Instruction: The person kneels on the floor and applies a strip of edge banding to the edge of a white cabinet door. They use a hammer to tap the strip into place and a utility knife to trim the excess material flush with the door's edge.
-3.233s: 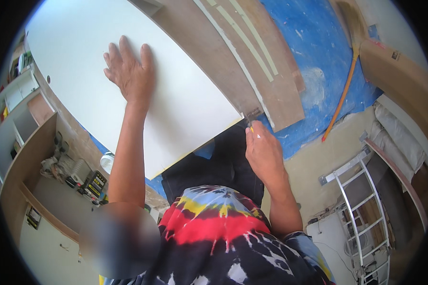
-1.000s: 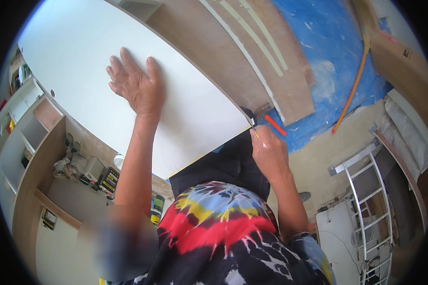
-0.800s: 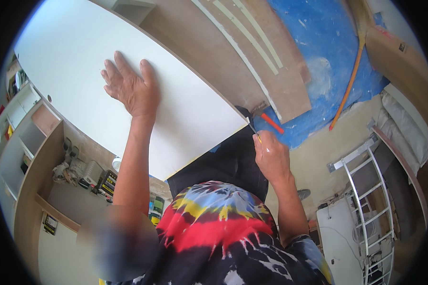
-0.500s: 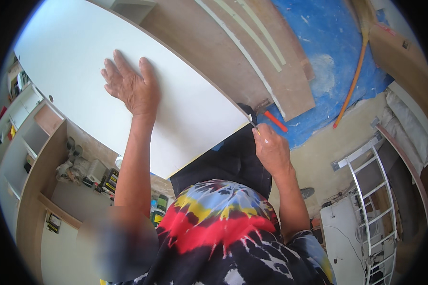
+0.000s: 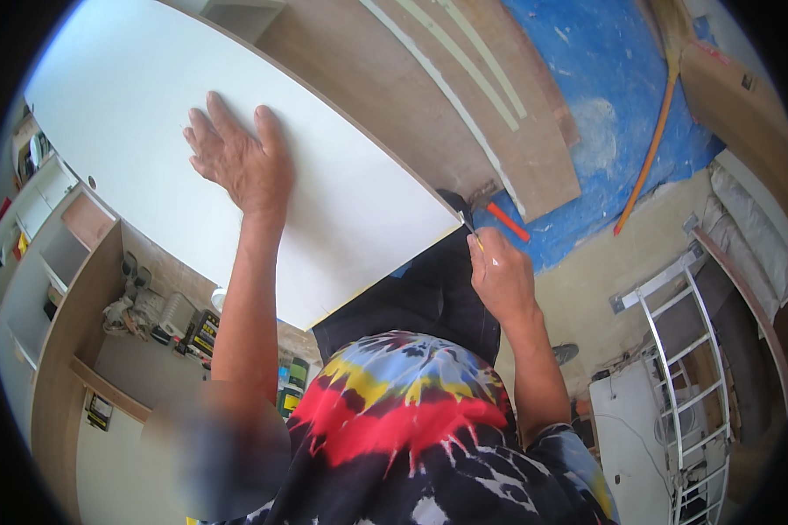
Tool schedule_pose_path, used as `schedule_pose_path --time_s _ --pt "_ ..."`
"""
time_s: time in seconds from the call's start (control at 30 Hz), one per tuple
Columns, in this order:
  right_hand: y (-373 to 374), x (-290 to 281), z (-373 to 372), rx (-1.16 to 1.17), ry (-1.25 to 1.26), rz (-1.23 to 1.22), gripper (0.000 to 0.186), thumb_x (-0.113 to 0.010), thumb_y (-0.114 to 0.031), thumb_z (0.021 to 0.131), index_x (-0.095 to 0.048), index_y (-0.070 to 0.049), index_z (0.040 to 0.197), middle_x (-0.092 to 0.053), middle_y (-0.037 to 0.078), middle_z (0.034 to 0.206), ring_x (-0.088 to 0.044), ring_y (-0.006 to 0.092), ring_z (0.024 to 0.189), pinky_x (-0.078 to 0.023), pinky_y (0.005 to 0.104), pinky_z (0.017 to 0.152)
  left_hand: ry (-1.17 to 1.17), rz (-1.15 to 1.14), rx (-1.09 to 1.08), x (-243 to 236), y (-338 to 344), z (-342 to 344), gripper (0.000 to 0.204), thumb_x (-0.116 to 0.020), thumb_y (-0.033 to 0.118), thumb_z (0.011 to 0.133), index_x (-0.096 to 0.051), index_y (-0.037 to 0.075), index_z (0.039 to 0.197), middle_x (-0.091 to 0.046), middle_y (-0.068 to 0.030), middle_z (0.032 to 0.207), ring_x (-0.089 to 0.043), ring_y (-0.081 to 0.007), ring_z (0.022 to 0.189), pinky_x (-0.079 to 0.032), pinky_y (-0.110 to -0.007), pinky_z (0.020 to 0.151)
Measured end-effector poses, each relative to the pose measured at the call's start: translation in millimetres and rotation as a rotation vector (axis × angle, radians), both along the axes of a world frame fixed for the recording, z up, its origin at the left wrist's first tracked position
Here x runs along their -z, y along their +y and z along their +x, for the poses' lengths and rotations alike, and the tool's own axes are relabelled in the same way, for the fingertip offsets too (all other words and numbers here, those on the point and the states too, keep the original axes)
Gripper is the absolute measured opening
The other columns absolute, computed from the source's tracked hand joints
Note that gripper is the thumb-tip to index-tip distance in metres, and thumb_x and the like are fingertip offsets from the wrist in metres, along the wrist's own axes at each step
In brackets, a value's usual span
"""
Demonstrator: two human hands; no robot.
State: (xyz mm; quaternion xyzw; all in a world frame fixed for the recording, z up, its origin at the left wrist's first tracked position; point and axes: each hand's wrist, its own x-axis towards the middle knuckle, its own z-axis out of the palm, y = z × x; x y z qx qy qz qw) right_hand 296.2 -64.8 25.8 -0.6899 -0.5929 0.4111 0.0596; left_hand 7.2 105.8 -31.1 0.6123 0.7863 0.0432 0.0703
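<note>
My left hand (image 5: 249, 171) lies on top of a large white panel (image 5: 359, 206), palm down with fingers spread. At the panel's near right corner, my right hand (image 5: 504, 276) is closed around a slim tool (image 5: 470, 225) with a dark shaft and a bit of yellow at the handle. Its tip is at the corner edge; its exact kind is too small to make out. An orange-red stick-like piece (image 5: 508, 222) lies on the floor just beyond this hand.
Long brown boards (image 5: 499, 157) lie beyond the panel, partly over a blue sheet (image 5: 600, 131). An orange-handled broom (image 5: 648, 166) rests on that sheet. A white metal ladder (image 5: 687, 350) is at the right. Shelving (image 5: 61, 289) and several tool boxes stand at the left.
The tool in my right hand has tilted slightly at the panel's corner, its tip more upright. My left hand stays almost still on the panel.
</note>
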Motion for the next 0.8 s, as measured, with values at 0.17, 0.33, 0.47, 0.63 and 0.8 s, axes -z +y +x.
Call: schedule_pose_path --time_s 0.17,0.33,0.47,0.63,0.8 --pt "0.7 -0.9 0.5 -0.059 -0.049 -0.079 0.017 -0.063 -0.016 0.098 -0.052 -0.004 0.093 -0.063 0.017 0.082 -0.066 0.0398 0.074 -0.053 0.0481 0.06 0.012 0.003 0.003 -0.2 -0.1 0.1 0.077 -0.038 0.054 0.1 -0.022 0.009 0.16 -0.017 -0.0271 0.163 -0.007 -0.0438 0.154 -0.003 -0.062 0.121" --pt "-0.3 5.6 -0.2 -0.023 0.007 -0.075 0.017 -0.062 -0.016 0.098 -0.052 -0.004 0.093 -0.064 0.017 0.084 -0.065 0.0414 0.075 -0.053 0.0488 0.061 0.027 0.001 0.01 1.1 0.0 -0.9 0.077 -0.039 0.054 0.1 -0.022 0.009 0.16 -0.017 -0.0275 0.163 -0.007 -0.0448 0.154 -0.004 -0.062 0.121" --pt "0.8 14.1 -1.6 -0.021 -0.02 -0.082 0.017 -0.062 -0.015 0.098 -0.052 -0.004 0.092 -0.065 0.018 0.085 -0.066 0.0419 0.076 -0.053 0.0492 0.061 0.022 0.007 0.02 1.3 -0.5 -1.2 0.077 -0.04 0.053 0.1 -0.021 0.008 0.16 -0.017 -0.0282 0.163 -0.008 -0.0454 0.154 -0.004 -0.063 0.121" --pt "2.9 20.3 4.3 -0.015 0.1 -0.099 0.017 -0.064 -0.015 0.097 -0.052 -0.003 0.092 -0.066 0.019 0.084 -0.066 0.0422 0.077 -0.052 0.0494 0.061 0.023 0.001 0.015 0.3 0.0 -1.7 0.078 -0.042 0.052 0.1 -0.022 0.007 0.16 -0.017 -0.0284 0.163 -0.009 -0.0458 0.153 -0.005 -0.063 0.121" --pt "-0.8 25.7 11.1 -0.045 0.119 -0.099 0.019 -0.066 -0.014 0.095 -0.052 -0.002 0.09 -0.066 0.02 0.083 -0.065 0.0426 0.077 -0.052 0.0493 0.061 0.027 0.0 0.016 1.8 -0.6 -2.1 0.077 -0.042 0.051 0.1 -0.023 0.007 0.16 -0.017 -0.0285 0.163 -0.009 -0.0462 0.153 -0.004 -0.063 0.121"
